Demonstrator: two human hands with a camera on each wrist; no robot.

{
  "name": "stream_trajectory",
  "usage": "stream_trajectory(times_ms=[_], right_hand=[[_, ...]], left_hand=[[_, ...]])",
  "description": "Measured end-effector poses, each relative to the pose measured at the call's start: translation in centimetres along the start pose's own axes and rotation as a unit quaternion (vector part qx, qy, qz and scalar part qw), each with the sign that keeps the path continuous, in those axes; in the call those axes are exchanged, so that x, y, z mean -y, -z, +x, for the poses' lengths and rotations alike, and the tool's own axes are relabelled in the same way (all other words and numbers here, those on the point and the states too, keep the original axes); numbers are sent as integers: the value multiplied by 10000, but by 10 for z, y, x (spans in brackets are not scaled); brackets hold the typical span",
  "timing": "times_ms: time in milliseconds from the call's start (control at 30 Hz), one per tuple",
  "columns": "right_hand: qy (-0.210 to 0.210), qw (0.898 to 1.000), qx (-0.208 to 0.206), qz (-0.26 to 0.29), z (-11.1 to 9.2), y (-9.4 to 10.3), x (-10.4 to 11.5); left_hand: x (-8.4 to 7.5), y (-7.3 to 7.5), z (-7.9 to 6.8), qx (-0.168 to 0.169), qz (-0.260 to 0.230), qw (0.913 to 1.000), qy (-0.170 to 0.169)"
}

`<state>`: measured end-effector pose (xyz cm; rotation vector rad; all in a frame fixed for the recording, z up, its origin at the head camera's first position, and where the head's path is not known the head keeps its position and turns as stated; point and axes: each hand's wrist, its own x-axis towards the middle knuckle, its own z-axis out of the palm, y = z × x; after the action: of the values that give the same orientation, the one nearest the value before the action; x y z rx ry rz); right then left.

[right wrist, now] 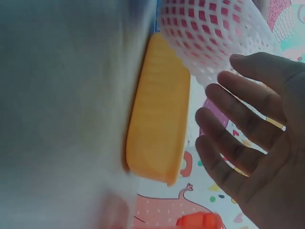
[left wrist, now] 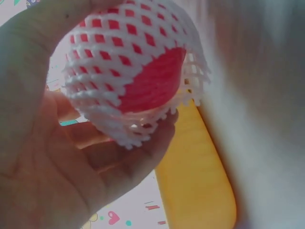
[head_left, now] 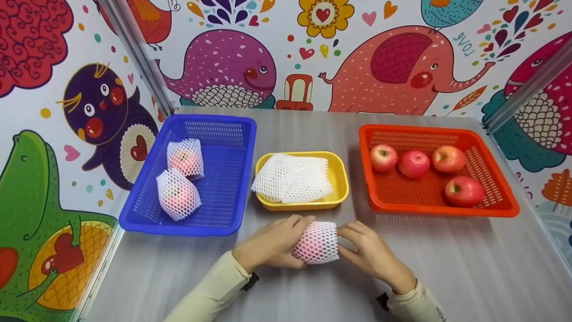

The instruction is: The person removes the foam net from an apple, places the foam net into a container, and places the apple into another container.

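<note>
On my feed the right hand reaches in from the right, fingers loosely spread, uppermost tips overlapping a white foam net at upper right. I see a yellow tray near centre, blurred grey surface left.

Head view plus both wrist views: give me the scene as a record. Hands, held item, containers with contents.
left_hand: left hand grips the held apple
right_hand: right hand, fingertips at the net's edge; firm contact unclear
held_item: apple inside a white foam net, red patch uncovered in left wrist view
blue_basket: blue basket, two netted apples
yellow_tray: yellow tray, spare foam nets, count unclear
red_basket: red basket, four bare apples
surface: grey table
</note>
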<state>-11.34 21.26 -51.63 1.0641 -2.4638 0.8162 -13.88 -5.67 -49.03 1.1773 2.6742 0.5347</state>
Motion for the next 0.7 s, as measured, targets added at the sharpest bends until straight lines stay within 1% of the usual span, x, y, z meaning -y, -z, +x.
stream_trajectory(times_ms=[200,300,367,433,533,700], right_hand=[[197,9989,-217,364,4,-6,0],[315,9979,-323,457,6,-7,0],[300,9981,-298,450,6,-8,0],[249,9985,-180,448,5,-8,-1],[76,9991,112,406,1,-8,-1],[-148,9979,561,293,-6,-10,0]], left_hand=[[-2,0,1,96,97,9999,37],[-3,-1,3,29,208,9997,-87],[-4,-1,4,-51,281,9994,-219],[-4,-1,5,-148,308,9989,-336],[-4,-1,5,-259,260,9983,-446],[-6,-2,5,-345,-25,9975,-620]])
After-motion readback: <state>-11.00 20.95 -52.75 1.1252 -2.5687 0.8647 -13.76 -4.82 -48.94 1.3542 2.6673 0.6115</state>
